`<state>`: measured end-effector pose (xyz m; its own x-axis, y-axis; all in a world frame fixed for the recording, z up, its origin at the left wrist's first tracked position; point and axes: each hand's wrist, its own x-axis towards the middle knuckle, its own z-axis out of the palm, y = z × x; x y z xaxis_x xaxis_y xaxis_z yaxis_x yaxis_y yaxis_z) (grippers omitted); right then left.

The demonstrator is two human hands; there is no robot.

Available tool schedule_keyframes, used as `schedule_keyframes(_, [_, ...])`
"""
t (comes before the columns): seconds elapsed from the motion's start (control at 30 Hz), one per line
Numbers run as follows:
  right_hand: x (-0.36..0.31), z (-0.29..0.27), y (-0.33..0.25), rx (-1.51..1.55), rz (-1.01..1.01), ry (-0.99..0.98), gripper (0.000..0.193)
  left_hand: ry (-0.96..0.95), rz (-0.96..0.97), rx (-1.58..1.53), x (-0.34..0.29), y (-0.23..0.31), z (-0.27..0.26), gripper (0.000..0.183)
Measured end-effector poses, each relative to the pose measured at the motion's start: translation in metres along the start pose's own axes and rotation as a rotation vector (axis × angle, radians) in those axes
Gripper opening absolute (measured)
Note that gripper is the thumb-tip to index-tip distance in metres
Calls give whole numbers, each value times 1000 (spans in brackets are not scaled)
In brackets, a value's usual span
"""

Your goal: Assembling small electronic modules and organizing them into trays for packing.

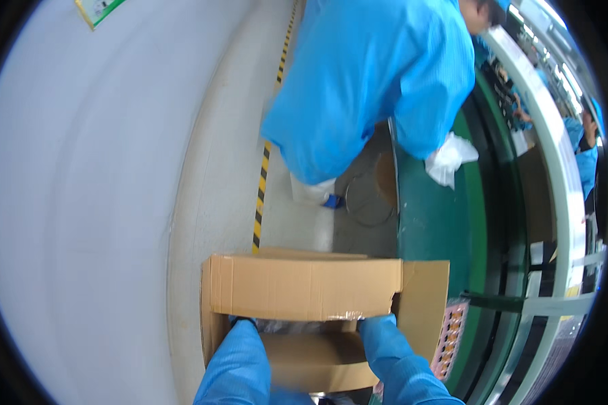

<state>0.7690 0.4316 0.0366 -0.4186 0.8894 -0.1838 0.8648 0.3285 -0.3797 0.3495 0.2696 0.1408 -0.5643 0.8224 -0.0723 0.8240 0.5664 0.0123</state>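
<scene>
An open cardboard box (304, 287) fills the lower middle of the view, its flaps spread. Both of my forearms, in blue sleeves, reach into it from below. The left sleeve (238, 364) goes in at the box's left side, and only a dark bit at its cuff shows before the far flap covers the hand. Toward the right side runs the right sleeve (398, 364), whose hand is also hidden behind that flap. Whether my fingers grip the box cannot be seen. Some clear plastic (290, 327) shows inside, partly hidden.
Ahead, a person in a blue smock (365, 81) leans over a green work surface (425, 216), a white plastic bag (449, 160) at the hand. A pink tray (450, 341) lies right of the box. Yellow-black tape (261, 196) marks the floor; a white wall (94, 202) stands left.
</scene>
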Motion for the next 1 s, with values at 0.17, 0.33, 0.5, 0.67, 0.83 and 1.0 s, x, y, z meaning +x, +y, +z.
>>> schedule_keyframes(0.17, [20,5,-37,46,-389,162,41,336,-270,24,-107,-50,-30,43])
schedule_keyframes(0.33, [36,-1,-45,-13,-436,247,41,444,-274,-52,-89,-27,-11,43])
schedule_keyframes(0.5, [38,-16,-53,-18,-490,233,41,474,-319,-57,-107,-33,-1,43])
schedule_keyframes(0.67, [31,-14,-37,-13,-485,232,41,493,-304,-58,-108,-24,8,43])
schedule_keyframes(0.83, [17,-8,-38,24,-512,192,41,495,-328,-17,-98,-24,-4,43])
schedule_keyframes(1.0, [34,-20,-74,54,-512,159,41,491,-326,12,-116,-29,1,43])
